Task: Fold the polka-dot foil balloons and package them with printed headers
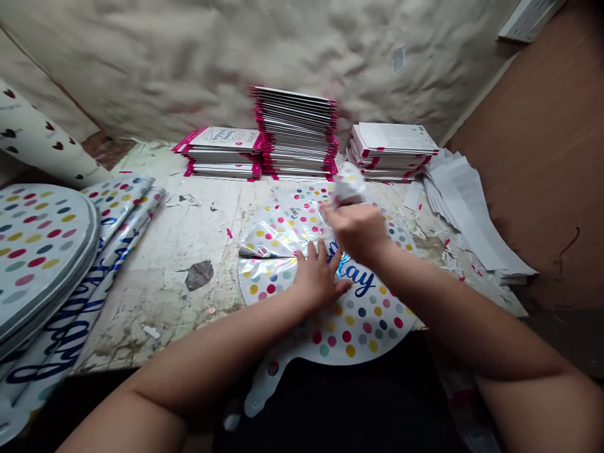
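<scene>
A flat foil balloon (358, 314) with coloured dots and blue script lettering lies on the worktable in front of me, its tail hanging past the near edge. The upper left part is folded over, leaving a crease across it. My left hand (317, 274) rests on the foil near the middle, fingers spread and pressing down. Just beyond it, my right hand (358, 229) is closed in a fist. A bunched, blurred dotted piece of the foil sticks up from its fingers.
More dotted balloons (38, 251) are piled at the left edge, beside a heart-print roll (42, 135). Along the wall stand stacks of pink-edged cards (297, 135) and a whiter packet stack (394, 151). White paper sheets (472, 214) lie right. Scraps litter the worn tabletop (189, 220).
</scene>
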The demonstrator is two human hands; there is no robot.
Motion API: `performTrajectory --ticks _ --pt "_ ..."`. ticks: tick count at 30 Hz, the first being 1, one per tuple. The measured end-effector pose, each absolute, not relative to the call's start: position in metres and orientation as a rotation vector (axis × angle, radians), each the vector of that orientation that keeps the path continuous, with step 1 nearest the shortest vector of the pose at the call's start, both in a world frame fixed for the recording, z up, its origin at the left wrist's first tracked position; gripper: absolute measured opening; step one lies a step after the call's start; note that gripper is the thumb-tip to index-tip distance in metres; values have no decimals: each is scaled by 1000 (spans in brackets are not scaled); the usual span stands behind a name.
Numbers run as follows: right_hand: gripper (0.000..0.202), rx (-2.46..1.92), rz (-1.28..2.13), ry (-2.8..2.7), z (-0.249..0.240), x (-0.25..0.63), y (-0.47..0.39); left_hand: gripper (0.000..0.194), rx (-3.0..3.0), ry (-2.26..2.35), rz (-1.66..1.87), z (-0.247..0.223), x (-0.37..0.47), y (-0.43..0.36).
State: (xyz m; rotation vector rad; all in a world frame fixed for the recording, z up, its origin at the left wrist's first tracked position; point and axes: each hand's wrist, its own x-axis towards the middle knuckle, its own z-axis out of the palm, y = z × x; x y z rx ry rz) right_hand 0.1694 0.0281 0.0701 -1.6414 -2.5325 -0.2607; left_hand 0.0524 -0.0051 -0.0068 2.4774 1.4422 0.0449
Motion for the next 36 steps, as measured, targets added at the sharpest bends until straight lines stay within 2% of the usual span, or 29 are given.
performTrajectory --ticks 5,8,10,14,16,18,20,23,25,27,30,34,36 --pt "36 -1029 13 -2990 35 73 48 60 2540 1252 154 1 19 -30" --pt "55 -983 41 -2966 6 74 48 34 2645 1025 178 7 -22 -45" --pt "61 -1004 104 -2890 -6 85 47 28 2686 1077 230 10 -54 -42" --pt "46 -1031 288 -2677 -15 100 42 34 2852 1321 322 11 -109 -1" --pt "44 -1101 342 -2564 -13 99 41 27 2918 1381 231 15 -122 21" --pt "46 -1219 325 -2492 -12 93 41 25 3006 1442 163 22 -123 31" --pt "35 -1337 244 -2481 -13 84 40 25 3091 1526 290 30 -113 26" --pt "19 -1419 162 -2505 -19 72 40 24 3117 1340 510 28 -89 2" --pt "19 -1425 159 -2498 -20 70 43 24 3075 1152 400 15 -78 -11" --pt "20 -1456 146 -2462 -10 82 52 33 2990 1194 228 -3 -76 -17" --pt "28 -1573 56 -2272 30 126 72 61 2809 1435 94 -23 -82 -14" --pt "28 -1472 -422 -1691 105 202 73 67 2648 1482 42 -19 -85 -8" --pt "27 -1301 -554 -1648 125 225 52 66 2580 1446 70 -9 -84 -5"
